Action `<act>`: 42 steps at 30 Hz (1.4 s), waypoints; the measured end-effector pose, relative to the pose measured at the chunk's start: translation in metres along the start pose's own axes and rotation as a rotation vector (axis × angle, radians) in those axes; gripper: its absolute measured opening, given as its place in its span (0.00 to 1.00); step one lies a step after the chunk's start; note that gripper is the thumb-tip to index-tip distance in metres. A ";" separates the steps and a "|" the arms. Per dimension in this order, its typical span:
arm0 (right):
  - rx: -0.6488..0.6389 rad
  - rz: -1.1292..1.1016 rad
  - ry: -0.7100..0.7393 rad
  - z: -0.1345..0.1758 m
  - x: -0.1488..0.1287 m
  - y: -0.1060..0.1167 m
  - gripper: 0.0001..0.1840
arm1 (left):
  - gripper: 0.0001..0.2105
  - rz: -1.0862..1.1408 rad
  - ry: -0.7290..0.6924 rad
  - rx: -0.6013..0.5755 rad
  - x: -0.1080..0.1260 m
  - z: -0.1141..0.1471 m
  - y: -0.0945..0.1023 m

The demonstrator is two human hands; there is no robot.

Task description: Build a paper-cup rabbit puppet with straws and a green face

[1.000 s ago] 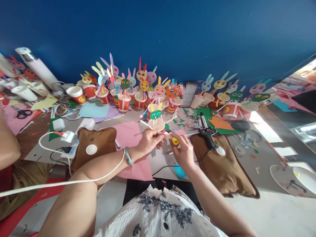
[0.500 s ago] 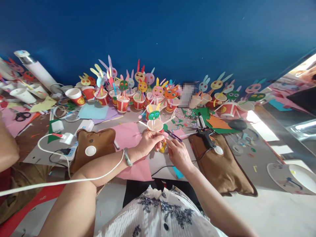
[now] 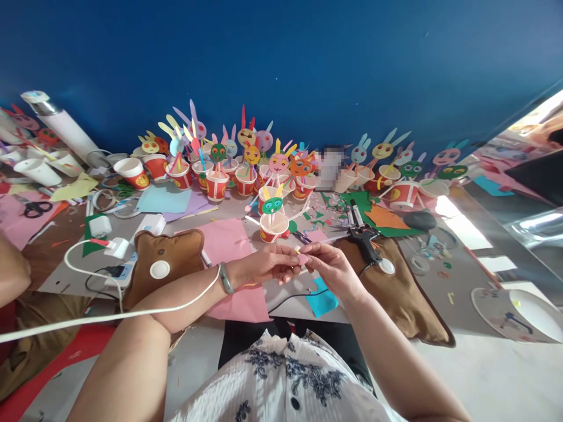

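Observation:
My left hand (image 3: 275, 264), with a bangle on its wrist, pinches a small pink paper piece (image 3: 302, 259) above the table. My right hand (image 3: 333, 266) comes in from the other side, its thumb and fingertips closed on the same piece. A tiny yellow bit shows by the fingertips; what it belongs to I cannot make out. Just beyond the hands stands a paper cup (image 3: 273, 228) with a green paper face (image 3: 272, 205), yellow ears and thin paper arms. Past my right fingers, a dark slim tool (image 3: 301, 236) lies partly hidden.
Many decorated red-and-white cups (image 3: 217, 186) line the blue wall. A black glue gun (image 3: 367, 245) rests on a brown cushion (image 3: 396, 293); another brown cushion (image 3: 169, 249) lies left. Pink paper (image 3: 229, 234), blue paper (image 3: 322, 299) and green scraps (image 3: 352, 202) cover parts of the table.
My right hand has lifted and turned, and its fingertips now grip the pink piece. My left hand has shifted slightly lower. More of the blue paper and the cup's front shows.

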State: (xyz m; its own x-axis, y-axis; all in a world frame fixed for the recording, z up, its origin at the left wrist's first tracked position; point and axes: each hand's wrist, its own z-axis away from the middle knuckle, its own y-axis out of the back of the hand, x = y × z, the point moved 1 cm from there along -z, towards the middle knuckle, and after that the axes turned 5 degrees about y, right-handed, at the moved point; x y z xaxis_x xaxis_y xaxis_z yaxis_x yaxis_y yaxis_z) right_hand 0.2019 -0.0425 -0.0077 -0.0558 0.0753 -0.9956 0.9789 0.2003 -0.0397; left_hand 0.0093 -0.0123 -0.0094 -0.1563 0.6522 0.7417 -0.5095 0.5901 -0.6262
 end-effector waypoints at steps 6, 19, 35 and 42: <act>-0.108 0.106 0.015 -0.003 -0.017 -0.001 0.13 | 0.17 -0.010 0.079 -0.071 0.000 0.000 -0.002; 0.197 0.238 0.072 -0.026 -0.032 0.024 0.17 | 0.20 -0.601 -0.156 0.076 -0.006 -0.002 -0.003; 0.258 0.421 0.144 -0.084 -0.028 0.038 0.19 | 0.14 -1.662 -0.669 0.718 -0.002 0.004 0.011; 0.213 0.500 0.163 -0.087 -0.039 0.034 0.18 | 0.15 -1.793 -0.478 0.809 -0.002 -0.001 0.012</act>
State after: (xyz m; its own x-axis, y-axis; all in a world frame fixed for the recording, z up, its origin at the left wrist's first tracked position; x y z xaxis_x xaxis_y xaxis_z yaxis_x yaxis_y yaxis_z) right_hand 0.2202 0.0469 0.0370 0.4121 0.2638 -0.8721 0.9109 -0.0988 0.4005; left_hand 0.0044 -0.0056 -0.0189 0.7585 -0.5446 0.3579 -0.4793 -0.0942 0.8726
